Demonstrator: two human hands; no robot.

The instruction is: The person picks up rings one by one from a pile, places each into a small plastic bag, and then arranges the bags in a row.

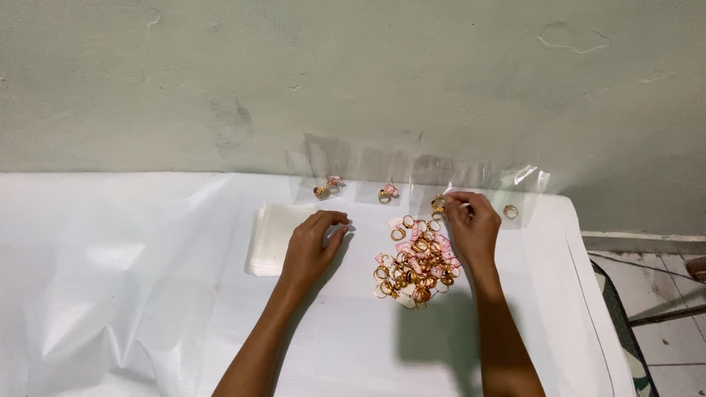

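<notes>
Gold ring (438,204) pinched by right hand (474,234), left hand (310,248) on clear bags (270,237)

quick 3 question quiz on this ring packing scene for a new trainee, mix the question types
1. True or false: the left hand rests on the stack of clear bags.
2. What does the right hand pinch at its fingertips?
A. a gold ring
B. a pair of scissors
C. a pen
3. Fill in: the pile of gold rings lies on the white sheet between the two ____.

Key
1. True
2. A
3. hands
</notes>
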